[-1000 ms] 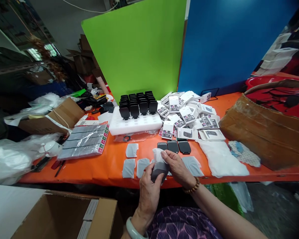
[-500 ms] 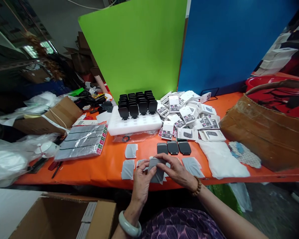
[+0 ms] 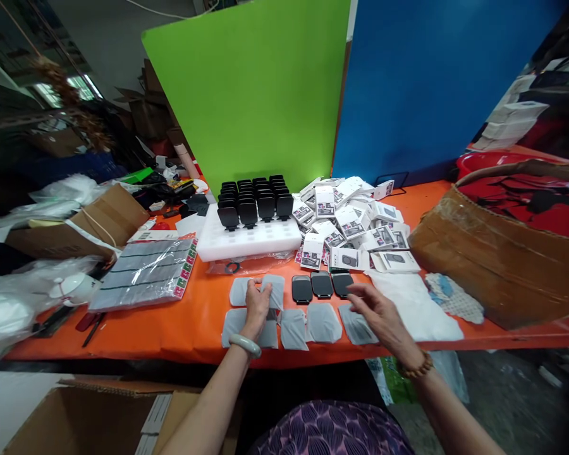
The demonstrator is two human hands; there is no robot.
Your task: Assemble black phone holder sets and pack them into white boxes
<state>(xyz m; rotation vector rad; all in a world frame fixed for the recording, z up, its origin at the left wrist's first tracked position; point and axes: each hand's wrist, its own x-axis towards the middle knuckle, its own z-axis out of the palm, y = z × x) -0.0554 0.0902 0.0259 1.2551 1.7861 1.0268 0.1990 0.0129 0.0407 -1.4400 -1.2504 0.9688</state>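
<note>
My left hand (image 3: 256, 308) grips a flat pad wrapped in grey tissue-like film (image 3: 274, 292) by its left edge, low over the orange table, beside another wrapped pad (image 3: 238, 292). Fingers apart and with nothing in them, my right hand (image 3: 379, 319) hovers by the rightmost of three dark rounded-square pads (image 3: 342, 283); the other dark pads (image 3: 321, 285) lie to its left. Along the front edge runs a row of grey-wrapped pieces, among them one wrapped piece (image 3: 324, 323) in the middle and another (image 3: 358, 324) under the right hand.
Behind stand black mounts (image 3: 266, 205) in a white foam block (image 3: 249, 245). A heap of small white boxes (image 3: 353, 218) lies right of it. A white cushion-like bag (image 3: 420, 306) and a large cardboard box (image 3: 497, 253) are farther right; a plastic-wrapped grey stack (image 3: 145, 272) is left.
My hands have parted. The left has carried the grey-wrapped pad left and back to the rear row; the right has let go and moved right, toward the dark pads.
</note>
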